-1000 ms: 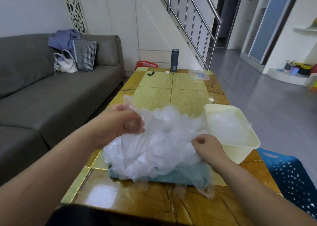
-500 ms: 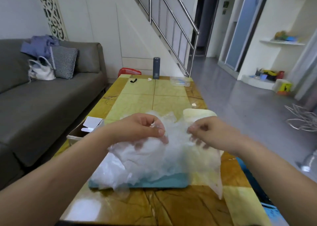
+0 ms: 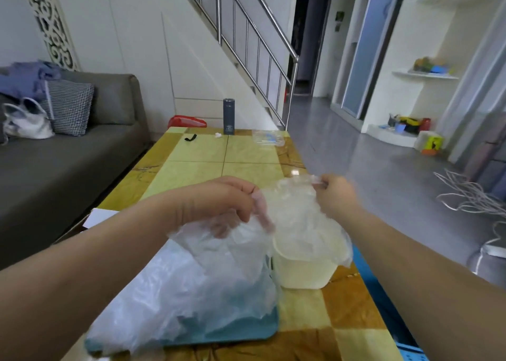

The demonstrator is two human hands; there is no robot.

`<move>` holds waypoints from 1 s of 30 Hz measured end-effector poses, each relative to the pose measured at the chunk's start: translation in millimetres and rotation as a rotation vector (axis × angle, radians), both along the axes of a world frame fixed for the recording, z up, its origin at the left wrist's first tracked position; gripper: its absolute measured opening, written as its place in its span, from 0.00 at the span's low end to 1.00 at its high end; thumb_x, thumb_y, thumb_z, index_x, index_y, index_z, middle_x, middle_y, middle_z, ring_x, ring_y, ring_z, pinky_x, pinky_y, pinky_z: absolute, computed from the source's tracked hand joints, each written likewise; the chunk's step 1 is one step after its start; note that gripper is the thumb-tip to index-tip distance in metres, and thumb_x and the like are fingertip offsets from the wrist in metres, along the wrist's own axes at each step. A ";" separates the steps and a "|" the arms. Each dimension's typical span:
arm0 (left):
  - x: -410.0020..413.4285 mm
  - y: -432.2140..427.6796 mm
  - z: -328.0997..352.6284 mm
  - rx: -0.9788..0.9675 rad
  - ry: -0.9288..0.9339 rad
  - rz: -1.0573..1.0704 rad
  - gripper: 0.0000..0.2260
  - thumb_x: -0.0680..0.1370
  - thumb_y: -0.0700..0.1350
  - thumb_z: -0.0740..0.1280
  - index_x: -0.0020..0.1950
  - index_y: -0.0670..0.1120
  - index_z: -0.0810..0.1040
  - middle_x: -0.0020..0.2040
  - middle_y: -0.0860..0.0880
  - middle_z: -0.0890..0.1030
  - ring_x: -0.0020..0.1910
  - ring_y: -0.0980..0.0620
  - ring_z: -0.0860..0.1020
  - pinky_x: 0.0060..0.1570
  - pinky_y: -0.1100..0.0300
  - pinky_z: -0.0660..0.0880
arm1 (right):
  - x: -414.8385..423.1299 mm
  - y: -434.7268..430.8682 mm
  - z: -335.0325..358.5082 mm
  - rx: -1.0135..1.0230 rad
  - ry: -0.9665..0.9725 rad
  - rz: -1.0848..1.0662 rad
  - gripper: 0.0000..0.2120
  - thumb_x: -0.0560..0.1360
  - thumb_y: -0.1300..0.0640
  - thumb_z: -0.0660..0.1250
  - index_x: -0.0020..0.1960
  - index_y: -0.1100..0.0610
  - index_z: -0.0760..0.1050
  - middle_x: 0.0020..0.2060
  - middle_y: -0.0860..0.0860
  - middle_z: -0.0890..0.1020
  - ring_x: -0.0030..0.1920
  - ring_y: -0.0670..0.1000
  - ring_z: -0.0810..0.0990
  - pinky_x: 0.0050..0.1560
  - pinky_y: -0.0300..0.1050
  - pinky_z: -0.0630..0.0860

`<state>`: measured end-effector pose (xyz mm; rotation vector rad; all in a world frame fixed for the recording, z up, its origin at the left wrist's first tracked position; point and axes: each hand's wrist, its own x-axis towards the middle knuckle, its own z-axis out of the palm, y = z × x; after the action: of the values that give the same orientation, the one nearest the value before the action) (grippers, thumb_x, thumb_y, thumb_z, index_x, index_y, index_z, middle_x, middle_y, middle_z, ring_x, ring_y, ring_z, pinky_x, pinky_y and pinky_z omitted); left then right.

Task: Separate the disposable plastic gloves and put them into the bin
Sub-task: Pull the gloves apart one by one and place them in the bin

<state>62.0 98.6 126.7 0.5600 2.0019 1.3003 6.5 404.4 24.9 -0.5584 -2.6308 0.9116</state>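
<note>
1. Right now, centre frame: the left hand (image 3: 219, 204) has its fingers curled down, pinching film at the top of the glove pile (image 3: 178, 286). I read it as the anchor.
2. The right hand (image 3: 335, 196), right of centre, pinches a corner of a single glove (image 3: 298, 218) between thumb and fingertips. The sheet stretches between the two hands.
3. The pile sits on a teal tray (image 3: 246, 336) in the lower centre of the frame, on the tiled table (image 3: 246, 152).
4. The cream bin (image 3: 304, 275) stands just right of the tray, and the lifted glove hangs over its mouth. I can't tell through the film what the bin holds.
5. Step in hand, my judgement: peeling one glove clear of the pile, with the drop into the bin to follow.
6. To do it well, I'd hold the left pinch low and firm so only one layer lifts, and draw the right hand slowly toward the right edge of the frame. This film looks thin and clingy.
7. Before letting go, check that no second layer trails from the glove.
8. Release over the bin's mouth, not its rim, since light film may drift or stick to fingers.
9. Risks: the pile dragging off the tray, or the bin being nudged.
</note>
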 end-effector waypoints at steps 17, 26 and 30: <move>-88.6 72.5 6.8 -0.200 0.085 -0.585 0.13 0.79 0.32 0.71 0.62 0.40 0.80 0.49 0.44 0.85 0.49 0.50 0.84 0.55 0.59 0.78 | -24.9 -14.4 4.3 0.173 -0.259 0.305 0.36 0.74 0.46 0.74 0.77 0.55 0.66 0.70 0.53 0.75 0.68 0.57 0.75 0.59 0.45 0.71; -124.6 186.9 -47.8 -0.552 0.574 -0.582 0.17 0.70 0.42 0.82 0.55 0.49 0.81 0.47 0.55 0.85 0.45 0.57 0.82 0.53 0.57 0.78 | 38.9 29.9 13.4 -0.772 -0.332 0.254 0.19 0.83 0.46 0.63 0.58 0.62 0.82 0.49 0.64 0.86 0.46 0.63 0.87 0.47 0.57 0.84; -132.2 195.7 -64.1 -0.560 0.837 -0.538 0.25 0.68 0.53 0.83 0.60 0.49 0.79 0.54 0.53 0.82 0.48 0.54 0.80 0.43 0.61 0.76 | 48.2 28.2 11.7 -0.685 -0.330 0.238 0.19 0.77 0.59 0.74 0.65 0.62 0.75 0.44 0.62 0.87 0.44 0.60 0.88 0.45 0.54 0.85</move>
<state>-70.2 294.3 62.5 1.3816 2.4458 0.1286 54.7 432.6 36.6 -0.5889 -2.6556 1.9760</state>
